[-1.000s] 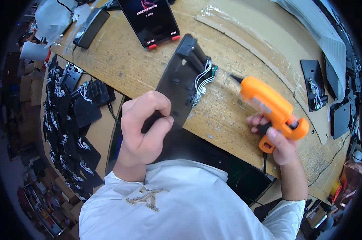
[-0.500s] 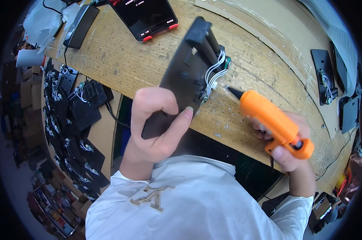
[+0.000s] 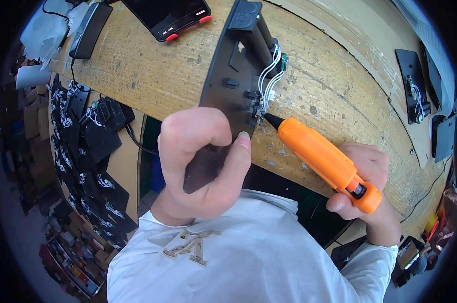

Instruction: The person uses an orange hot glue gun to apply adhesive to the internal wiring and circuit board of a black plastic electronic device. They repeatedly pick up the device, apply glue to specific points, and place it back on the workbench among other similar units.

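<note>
My left hand [image 3: 203, 161] pinches the near end of a black plastic panel [image 3: 218, 86] between thumb and curled fingers, holding it tilted above the table. White wires [image 3: 263, 83] run along the panel's right side, from a small round green-edged part [image 3: 284, 62] down to a small circuit board [image 3: 258, 112]. My right hand [image 3: 364, 169] is closed around an orange hot glue gun [image 3: 319, 156]. Its black nozzle [image 3: 273, 120] points left and sits at the lower end of the circuit board; whether it touches is hard to tell.
The worn wooden table [image 3: 152, 76] bears a phone [image 3: 170, 17] on a red-footed stand and a dark device [image 3: 90, 31] at far left. Several black panels with wires [image 3: 107, 187] lie at the left. Another wired panel [image 3: 412, 86] lies at the right on cardboard.
The glue gun has moved left, bringing its nozzle from a gap away up to the circuit board. The panel has turned slightly more upright in my left hand.
</note>
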